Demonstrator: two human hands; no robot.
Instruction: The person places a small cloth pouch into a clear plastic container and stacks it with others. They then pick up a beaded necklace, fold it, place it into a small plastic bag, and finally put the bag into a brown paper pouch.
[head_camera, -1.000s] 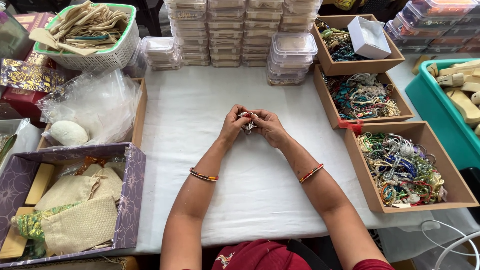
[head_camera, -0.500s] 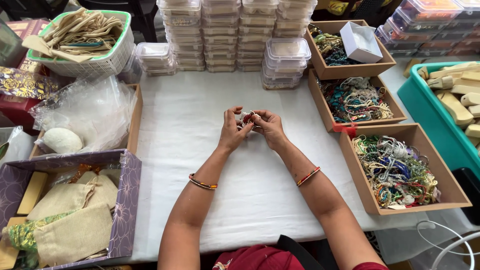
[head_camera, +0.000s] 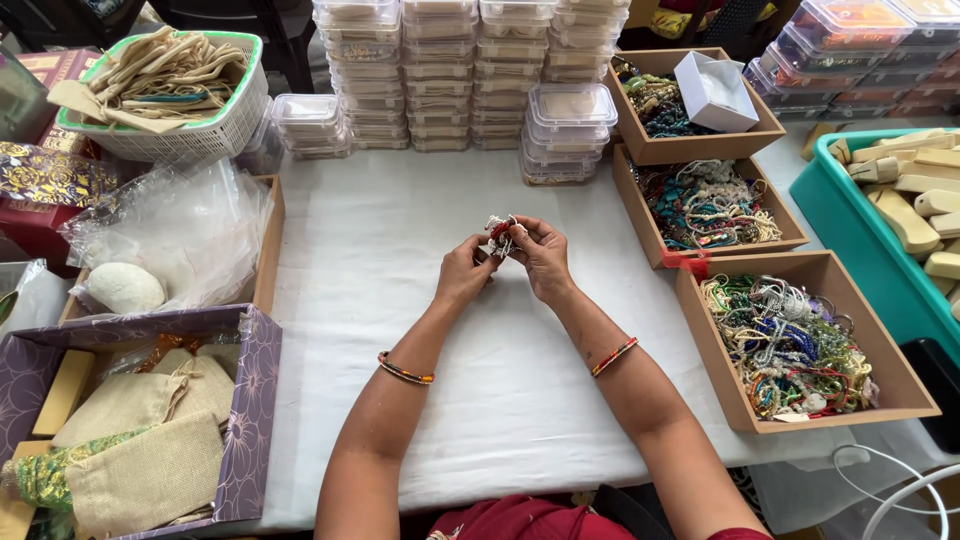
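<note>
Two hands, left hand (head_camera: 466, 268) and right hand (head_camera: 541, 255), pinch a small red-and-white beaded thread bundle (head_camera: 501, 234) above the white cloth-covered table (head_camera: 400, 260); seemingly mid-untangling; next likely needs fine fingertip pulls.

bare forearms, beaded bangle (head_camera: 405, 369) on each wrist, red garment (head_camera: 520, 520)

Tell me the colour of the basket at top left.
White basket with a green rim, clearest in the head view.

stacked clear lidded tubs (head_camera: 440, 70) | basket of cloth strips (head_camera: 160, 85) | burlap pouches (head_camera: 150, 440) | teal bin (head_camera: 850, 215)
</note>
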